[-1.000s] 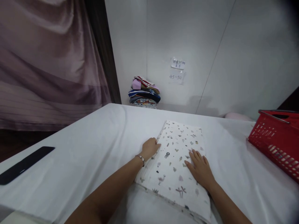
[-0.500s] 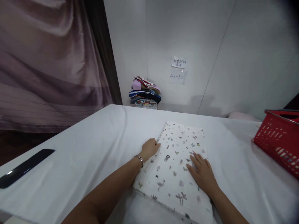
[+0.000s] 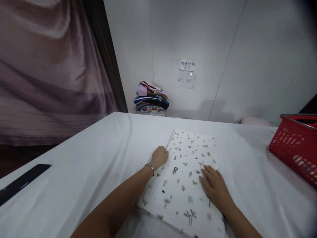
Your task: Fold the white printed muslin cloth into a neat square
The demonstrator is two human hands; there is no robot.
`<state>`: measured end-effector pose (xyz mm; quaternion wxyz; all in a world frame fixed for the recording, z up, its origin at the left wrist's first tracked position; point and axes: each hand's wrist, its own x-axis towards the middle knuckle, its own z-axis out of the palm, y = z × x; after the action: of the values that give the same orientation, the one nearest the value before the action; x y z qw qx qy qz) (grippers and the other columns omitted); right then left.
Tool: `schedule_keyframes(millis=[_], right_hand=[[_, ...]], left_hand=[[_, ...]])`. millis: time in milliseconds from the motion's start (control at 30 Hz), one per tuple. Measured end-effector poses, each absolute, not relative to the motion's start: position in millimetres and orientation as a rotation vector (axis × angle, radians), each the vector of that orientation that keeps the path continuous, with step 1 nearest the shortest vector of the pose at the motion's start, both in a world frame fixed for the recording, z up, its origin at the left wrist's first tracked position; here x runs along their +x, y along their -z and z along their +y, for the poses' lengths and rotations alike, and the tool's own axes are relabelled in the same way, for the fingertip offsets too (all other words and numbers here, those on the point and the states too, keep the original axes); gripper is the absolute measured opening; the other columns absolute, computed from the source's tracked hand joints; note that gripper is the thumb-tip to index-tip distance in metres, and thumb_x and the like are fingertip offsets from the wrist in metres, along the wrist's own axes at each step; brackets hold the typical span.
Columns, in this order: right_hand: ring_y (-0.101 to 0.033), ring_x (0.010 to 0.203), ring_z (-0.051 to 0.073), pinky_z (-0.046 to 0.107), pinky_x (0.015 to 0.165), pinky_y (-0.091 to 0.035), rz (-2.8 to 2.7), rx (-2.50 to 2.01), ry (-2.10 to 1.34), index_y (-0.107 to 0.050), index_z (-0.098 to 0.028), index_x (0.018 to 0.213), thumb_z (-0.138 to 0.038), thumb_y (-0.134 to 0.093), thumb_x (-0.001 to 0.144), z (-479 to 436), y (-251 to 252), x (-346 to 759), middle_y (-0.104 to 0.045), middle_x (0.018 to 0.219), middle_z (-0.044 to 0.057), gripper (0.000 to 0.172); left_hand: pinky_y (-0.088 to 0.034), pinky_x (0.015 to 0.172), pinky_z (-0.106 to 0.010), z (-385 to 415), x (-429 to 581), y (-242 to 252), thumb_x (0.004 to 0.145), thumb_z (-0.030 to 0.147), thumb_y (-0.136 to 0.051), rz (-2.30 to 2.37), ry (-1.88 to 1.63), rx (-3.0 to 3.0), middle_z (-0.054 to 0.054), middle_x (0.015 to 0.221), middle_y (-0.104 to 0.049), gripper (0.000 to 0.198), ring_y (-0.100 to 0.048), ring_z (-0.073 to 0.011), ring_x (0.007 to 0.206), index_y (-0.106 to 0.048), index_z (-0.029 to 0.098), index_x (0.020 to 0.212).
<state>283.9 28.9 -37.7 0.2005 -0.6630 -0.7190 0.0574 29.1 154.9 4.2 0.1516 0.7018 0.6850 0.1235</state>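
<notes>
A folded white cloth (image 3: 182, 183) printed with small flamingos, palms and leaves lies lengthwise in front of me. At its left edge, my left hand (image 3: 159, 157) is closed, its fingers curled around the layered edge and partly hidden. A silver bracelet circles that wrist. On the right part of the cloth rests my right hand (image 3: 215, 185), flat and palm down with the fingers slightly apart.
The cloth lies on a table with a white cover (image 3: 104, 145). A red perforated basket (image 3: 292, 142) stands at the right, a dark glossy strip (image 3: 23, 181) at the left. Folded fabrics (image 3: 151, 99) are piled by the wall, below paper signs (image 3: 187, 79).
My right hand has slid slightly down the cloth. The left hand keeps its place at the edge. The whole view has shifted a little.
</notes>
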Motion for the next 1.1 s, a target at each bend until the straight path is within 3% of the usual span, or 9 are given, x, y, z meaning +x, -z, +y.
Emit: schedule_keyframes(millis=[267, 533, 667, 833, 1100], right_hand=[[-0.028, 0.131, 0.028, 0.049, 0.102, -0.028, -1.959, -1.908, -0.074, -0.056, -0.019, 0.120, -0.041, -0.034, 0.087, 32.6, 44.1, 290.6, -0.042, 0.137, 0.008, 0.045], [-0.028, 0.131, 0.028, 0.050, 0.103, -0.026, -1.963, -1.928, -0.104, -0.055, -0.021, 0.120, -0.042, -0.033, 0.088, 31.3, 42.6, 289.2, -0.041, 0.138, 0.007, 0.044], [-0.028, 0.131, 0.028, 0.050, 0.104, -0.025, -1.959, -1.926, -0.113, -0.054, -0.020, 0.121, -0.042, -0.033, 0.088, 31.0, 43.4, 289.5, -0.041, 0.138, 0.007, 0.044], [-0.026, 0.131, 0.028, 0.050, 0.104, -0.025, -1.965, -1.925, -0.112, -0.054, -0.020, 0.121, -0.042, -0.033, 0.088, 31.9, 44.5, 289.5, -0.040, 0.139, 0.007, 0.044], [-0.028, 0.131, 0.028, 0.049, 0.104, -0.026, -1.968, -1.919, -0.111, -0.054, -0.020, 0.121, -0.040, -0.035, 0.088, 31.7, 42.7, 289.1, -0.040, 0.138, 0.007, 0.044]], left_hand=[[-0.039, 0.066, -0.028, 171.0, 33.7, -8.3, 0.082, 0.047, -0.042, 1.935, -0.364, 2.012, -0.007, 0.096, -0.059, 0.031, -0.057, -0.0186, 0.083, -0.054, 0.018, 0.080], [-0.039, 0.073, -0.029, 179.2, 41.2, -1.6, 0.085, 0.032, -0.037, 1.980, -0.380, 2.015, -0.010, 0.103, -0.058, 0.023, -0.056, -0.0197, 0.092, -0.054, 0.016, 0.086], [-0.040, 0.071, -0.029, 182.2, 41.3, -3.6, 0.084, 0.033, -0.039, 1.973, -0.354, 2.016, -0.011, 0.102, -0.059, 0.023, -0.057, -0.0208, 0.091, -0.055, 0.016, 0.086], [-0.040, 0.070, -0.030, 194.3, 47.8, -6.8, 0.084, 0.046, -0.038, 1.945, -0.360, 2.027, -0.011, 0.102, -0.058, 0.034, -0.057, -0.0221, 0.092, -0.055, 0.016, 0.087], [-0.040, 0.076, -0.032, 202.2, 54.9, -3.5, 0.087, 0.034, -0.034, 1.980, -0.355, 2.011, -0.014, 0.108, -0.057, 0.029, -0.055, -0.0233, 0.099, -0.053, 0.014, 0.095]])
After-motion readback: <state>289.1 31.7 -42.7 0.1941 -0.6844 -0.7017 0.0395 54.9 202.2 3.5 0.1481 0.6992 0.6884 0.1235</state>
